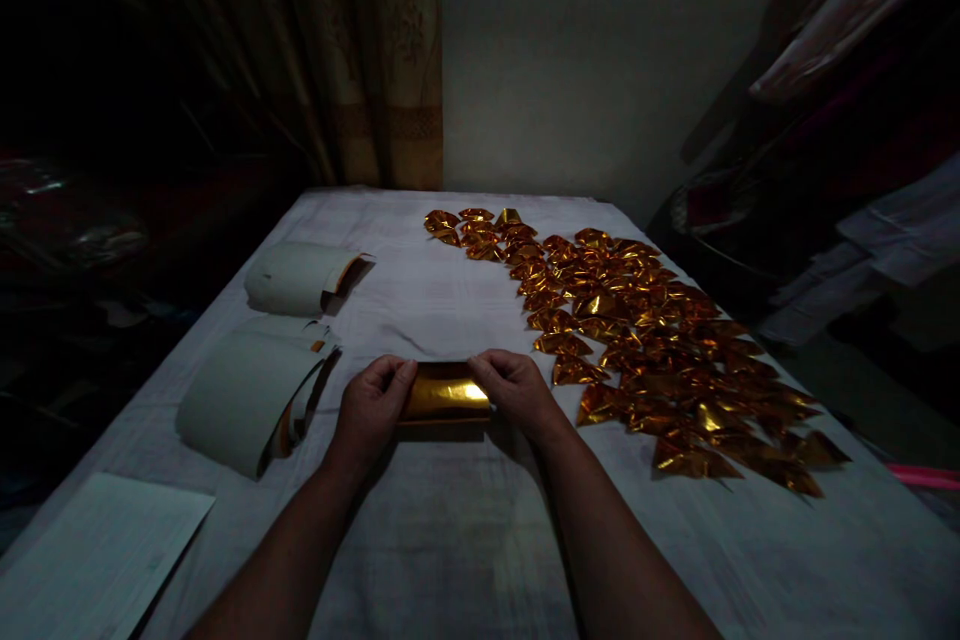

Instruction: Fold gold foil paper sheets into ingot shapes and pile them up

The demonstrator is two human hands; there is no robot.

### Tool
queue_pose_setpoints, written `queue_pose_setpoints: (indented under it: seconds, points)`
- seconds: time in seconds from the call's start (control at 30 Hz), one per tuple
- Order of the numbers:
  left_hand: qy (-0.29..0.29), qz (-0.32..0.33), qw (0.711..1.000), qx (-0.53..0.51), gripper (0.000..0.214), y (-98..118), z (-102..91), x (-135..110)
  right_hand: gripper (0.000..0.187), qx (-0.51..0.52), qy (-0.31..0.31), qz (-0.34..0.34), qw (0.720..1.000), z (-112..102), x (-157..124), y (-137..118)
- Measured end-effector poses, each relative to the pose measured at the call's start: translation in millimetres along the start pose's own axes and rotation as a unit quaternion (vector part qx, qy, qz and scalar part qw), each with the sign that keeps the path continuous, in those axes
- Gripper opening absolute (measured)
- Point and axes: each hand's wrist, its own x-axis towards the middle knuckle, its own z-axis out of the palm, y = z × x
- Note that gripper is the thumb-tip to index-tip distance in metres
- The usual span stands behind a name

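A shiny gold foil paper (448, 393), bent into a curve, is stretched between my two hands above the white cloth. My left hand (373, 402) pinches its left end, thumb on top. At the opposite end, my right hand (517, 390) grips it the same way. To the right lies a spread of folded gold foil pieces (637, 320) with pointed ends. On the left, two curled stacks of paper, one farther back (289, 277) and one nearer (225, 395), show pale backs and some gold-orange at their edges.
A flat pale sheet (105, 555) lies at the near left of the cloth-covered table (442, 560). Behind the table are a patterned curtain (360, 50) and a pale wall (585, 90). Clothes (847, 0) hang at the right. The room is dim.
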Motion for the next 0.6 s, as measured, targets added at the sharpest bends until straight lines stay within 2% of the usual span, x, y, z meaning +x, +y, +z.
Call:
queue_pose_setpoints:
  seconds: [0.2, 0.6]
  points:
    - [-0.011, -0.004, 1.000, -0.006, 0.040, -1.4, -1.9, -0.7, 0.038, 0.069, -0.010, 0.016, 0.997, -0.5, 0.3, 2.2]
    - [-0.003, 0.010, 1.000, -0.001, 0.041, 3.8, -0.7, -1.3, 0.041, 0.025, 0.008, 0.010, 1.000, 0.3, 1.0, -0.8]
